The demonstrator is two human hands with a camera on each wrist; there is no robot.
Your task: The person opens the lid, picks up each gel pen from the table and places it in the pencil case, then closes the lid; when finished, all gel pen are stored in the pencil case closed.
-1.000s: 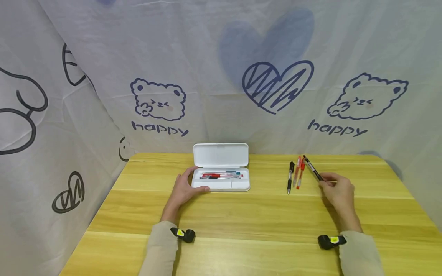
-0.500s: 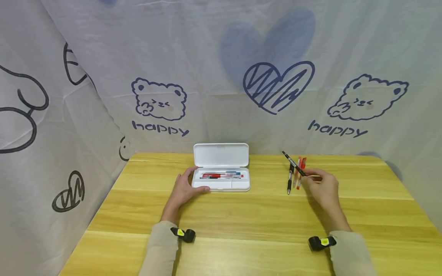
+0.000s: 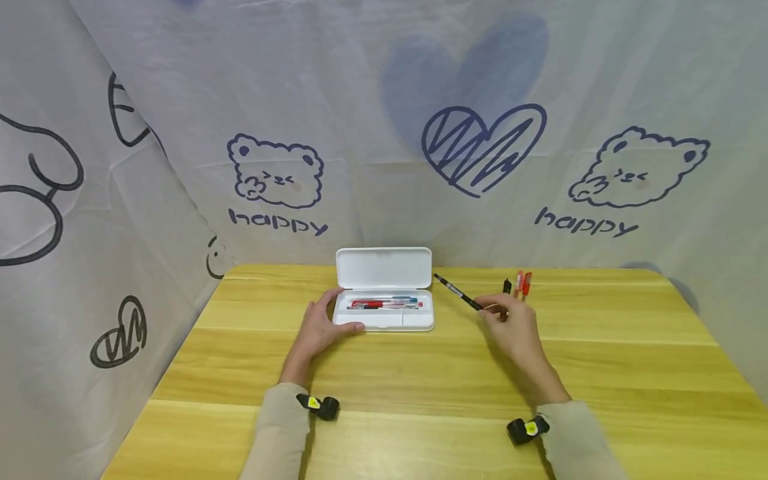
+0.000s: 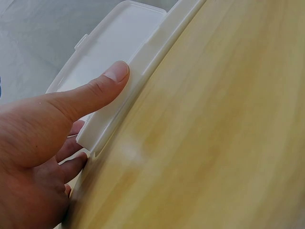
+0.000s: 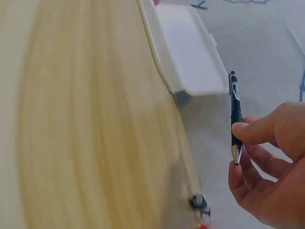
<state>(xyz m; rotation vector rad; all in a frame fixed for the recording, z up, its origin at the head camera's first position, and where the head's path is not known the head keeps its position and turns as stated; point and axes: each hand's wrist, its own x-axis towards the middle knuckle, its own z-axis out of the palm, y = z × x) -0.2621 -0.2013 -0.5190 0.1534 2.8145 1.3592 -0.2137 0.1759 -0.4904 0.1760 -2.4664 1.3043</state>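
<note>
A white pencil case (image 3: pixel 375 322) stands with its lid raised at the middle back of the table; several pens (image 3: pixel 384 304), some red, one teal-ended, lie in its long compartment. My left hand (image 3: pixel 319 331) grips the case's left end, thumb on the front wall and fingers around the side, as the left wrist view also shows. Between thumb and fingers my right hand (image 3: pixel 513 327) pinches a black click pen (image 5: pixel 236 112), held above the table just right of the case. Its clicker end points at the case and its metal tip shows in the right wrist view.
Behind the right hand lie a black pen (image 3: pixel 507 287) and two red-capped pens (image 3: pixel 527 283), partly hidden by the hand. A printed cloth (image 3: pixel 384 167) hangs along the table's back edge. Both wrists wear small black cameras.
My right hand has carried the black pen leftward, from right of the loose pens, over them, to near the case. The left hand has stayed on the case.
</note>
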